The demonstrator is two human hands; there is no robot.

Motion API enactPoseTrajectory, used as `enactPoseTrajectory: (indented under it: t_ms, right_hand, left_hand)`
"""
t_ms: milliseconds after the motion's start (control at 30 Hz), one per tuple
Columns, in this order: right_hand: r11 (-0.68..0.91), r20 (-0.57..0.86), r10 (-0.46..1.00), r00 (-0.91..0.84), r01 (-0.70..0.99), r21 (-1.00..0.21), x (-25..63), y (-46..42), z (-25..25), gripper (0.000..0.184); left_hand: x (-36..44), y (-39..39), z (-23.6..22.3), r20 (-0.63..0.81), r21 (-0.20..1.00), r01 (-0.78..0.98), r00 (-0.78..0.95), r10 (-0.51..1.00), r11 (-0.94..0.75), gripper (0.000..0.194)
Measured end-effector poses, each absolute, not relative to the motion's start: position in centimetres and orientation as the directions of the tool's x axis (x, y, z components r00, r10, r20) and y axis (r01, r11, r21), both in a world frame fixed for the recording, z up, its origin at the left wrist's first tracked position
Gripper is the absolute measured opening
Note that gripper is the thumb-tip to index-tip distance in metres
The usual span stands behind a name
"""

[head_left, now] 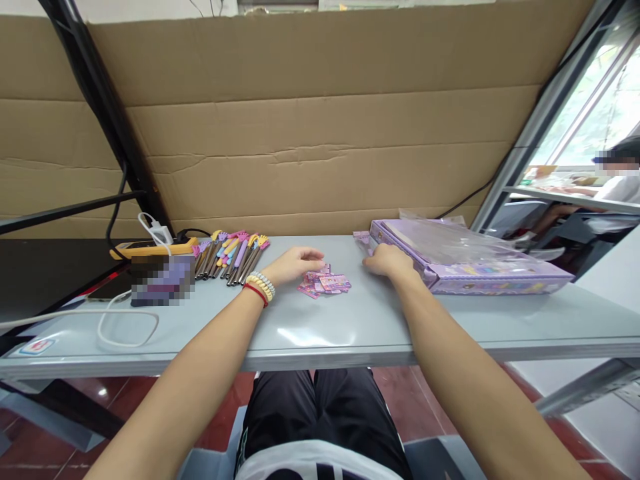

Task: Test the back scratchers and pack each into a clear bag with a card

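My left hand (296,265) is just above the table beside a loose pile of small pink and purple printed cards (334,283). Its fingers are stretched out and slightly curved, with nothing visible in them. Beaded bracelets and a red cord circle that wrist. At the left end of a flat purple box (500,277), my right hand (389,260) is lowered to the table with its fingers bent together. Whatever those fingers may hold is hidden. Clear plastic film (440,237) covers the top of the box. A small purple printed piece (362,237) shows just behind the right hand.
Left of my left hand lies a bunch of pens (235,257) with colourful toppers. Farther left are a yellow case (155,249), a white cable (127,343) and a blurred-out item. A cardboard panel (320,153) backs the table. Another person sits at far right.
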State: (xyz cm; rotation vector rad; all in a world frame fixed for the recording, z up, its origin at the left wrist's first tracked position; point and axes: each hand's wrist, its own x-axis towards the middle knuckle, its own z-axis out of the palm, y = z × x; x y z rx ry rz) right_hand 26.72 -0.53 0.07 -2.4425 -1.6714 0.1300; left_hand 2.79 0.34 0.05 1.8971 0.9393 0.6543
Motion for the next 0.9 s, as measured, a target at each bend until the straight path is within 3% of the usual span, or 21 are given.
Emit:
enactPoseTrajectory:
  t_ms: [367,633,800,900]
  right_hand:
    - [-0.420,0.156,0.872,0.464,0.873,-0.248,27.0,0.5,-1.5,0.040]
    - [-0.371,0.356,0.862,0.361,0.928,-0.042,26.1,0.7,-2.1,0.038]
    - [-0.355,0.298,0.883,0.364,0.931,-0.084,26.2,0.9,-2.4,0.042]
    - [-0.323,0.285,0.899,0.333,0.943,-0.082,26.4,1.2,-2.7,0.042]
  left_hand:
    - [2.8,0.6,-0.5,0.084,0.807,0.442,0.571,0.817,-0.392,0.050]
    - [2.8,0.5,-0.5,0.081,0.775,0.467,0.595,0.800,-0.426,0.045]
    - [2.6,1.0,-0.7,0.117,0.712,0.522,0.571,0.813,-0.469,0.044]
    - [2.3,1.4,-1.0,0.204,0.580,0.611,0.532,0.822,-0.539,0.039]
